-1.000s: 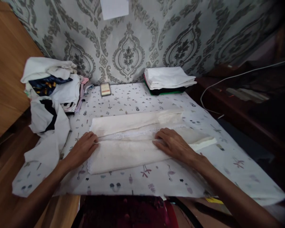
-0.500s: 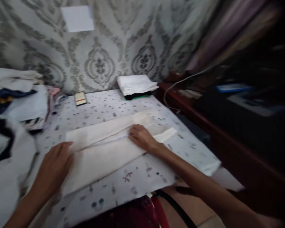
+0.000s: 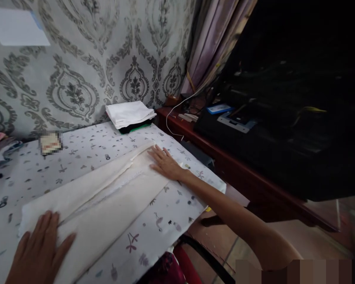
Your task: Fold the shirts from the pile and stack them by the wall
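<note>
A cream-coloured folded cloth garment (image 3: pixel 115 209) lies flat across the table, its two long edges folded in towards a lighter strip along the middle. My left hand (image 3: pixel 41 244) rests on its near left end, fingers stretched and thumb apart. At the far right end, my right hand (image 3: pixel 165 163) lies palm down with spread fingers on the cloth. Neither hand grips anything. The exact kind of garment cannot be made out.
The table is covered by a white printed cloth (image 3: pixel 85 148). A stack of folded white cloths (image 3: pixel 131 114) sits at the back, and a blurred-out phone-like object (image 3: pixel 50 142) lies left of it. Other clothes (image 3: pixel 2 152) are at the left edge. A dark red wooden stand (image 3: pixel 239 177) borders the right.
The view has swung to the right. My right hand has moved to the cloth's far right end, where its folds now lie flatter, and its fingers have spread. My left hand stays at the left end.
</note>
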Demonstrator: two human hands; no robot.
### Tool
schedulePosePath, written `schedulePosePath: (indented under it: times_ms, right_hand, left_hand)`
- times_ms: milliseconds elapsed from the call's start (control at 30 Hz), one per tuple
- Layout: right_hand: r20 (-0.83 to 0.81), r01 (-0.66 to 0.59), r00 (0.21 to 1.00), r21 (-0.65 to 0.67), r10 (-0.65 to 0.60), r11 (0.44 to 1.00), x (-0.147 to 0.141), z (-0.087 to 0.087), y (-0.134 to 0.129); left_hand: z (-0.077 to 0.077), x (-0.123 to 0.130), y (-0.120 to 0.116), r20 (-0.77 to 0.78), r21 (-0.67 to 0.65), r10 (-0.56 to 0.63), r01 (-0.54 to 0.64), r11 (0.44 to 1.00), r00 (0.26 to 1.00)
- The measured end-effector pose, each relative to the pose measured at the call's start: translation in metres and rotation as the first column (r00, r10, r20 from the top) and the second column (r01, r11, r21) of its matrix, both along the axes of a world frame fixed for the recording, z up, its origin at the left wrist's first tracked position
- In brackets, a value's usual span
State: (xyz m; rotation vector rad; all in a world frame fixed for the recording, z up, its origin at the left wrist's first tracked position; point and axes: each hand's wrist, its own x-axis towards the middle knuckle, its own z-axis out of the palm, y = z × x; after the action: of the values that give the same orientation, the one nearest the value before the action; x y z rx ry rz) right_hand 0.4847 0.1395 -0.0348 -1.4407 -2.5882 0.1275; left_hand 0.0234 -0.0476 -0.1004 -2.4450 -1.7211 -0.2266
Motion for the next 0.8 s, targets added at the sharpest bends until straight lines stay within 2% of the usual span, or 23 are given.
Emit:
schedulePosePath:
  times_ms: [100, 200, 367, 433, 500, 567, 667, 733, 800]
  right_hand:
    - [0.027, 0.105, 0.994, -0.014, -0.104, 0.994, 0.018, -0.002, 0.009]
    - [0.039, 0.140, 0.990, -0.018, -0.139, 0.990, 0.024, -0.005, 0.012]
    - [-0.001, 0.162, 0.987, 0.038, -0.162, 0.986, 0.022, -0.007, 0.016]
    - [-0.033, 0.129, 0.991, 0.081, -0.127, 0.988, 0.006, -0.004, 0.018]
    - [-0.059, 0.026, 0.998, 0.100, -0.020, 0.995, -0.023, 0.001, 0.017]
    - [-0.081, -0.136, 0.986, 0.078, 0.143, 0.988, -0.062, 0.007, 0.013]
    - [-0.122, -0.347, 0.931, -0.004, 0.344, 0.938, -0.119, 0.009, 0.008]
    - [-0.138, -0.367, 0.925, -0.086, 0.354, 0.926, -0.142, 0.006, 0.010]
    - [-0.135, -0.295, 0.952, -0.168, 0.274, 0.941, -0.144, 0.001, 0.019]
  left_hand:
    - [-0.001, -0.001, 0.000, -0.006, 0.030, -0.026, 0.026, 0.999, 1.000]
    - [0.002, 0.002, -0.001, 0.000, 0.029, -0.002, 0.002, 1.000, 1.000]
    - [0.019, 0.021, -0.001, 0.010, 0.050, 0.063, -0.063, 0.997, 0.998]
    - [0.028, 0.034, 0.002, 0.009, 0.105, 0.132, -0.133, 0.986, 0.991]
    - [0.034, 0.046, 0.006, -0.004, 0.139, 0.169, -0.167, 0.976, 0.986]
    - [0.034, 0.053, 0.010, -0.024, 0.150, 0.158, -0.153, 0.977, 0.987]
    - [0.027, 0.053, 0.012, -0.056, 0.155, 0.099, -0.089, 0.984, 0.994]
    - [0.021, 0.048, 0.012, -0.069, 0.150, 0.074, -0.063, 0.987, 0.995]
    - [0.017, 0.043, 0.012, -0.070, 0.147, 0.074, -0.063, 0.987, 0.995]
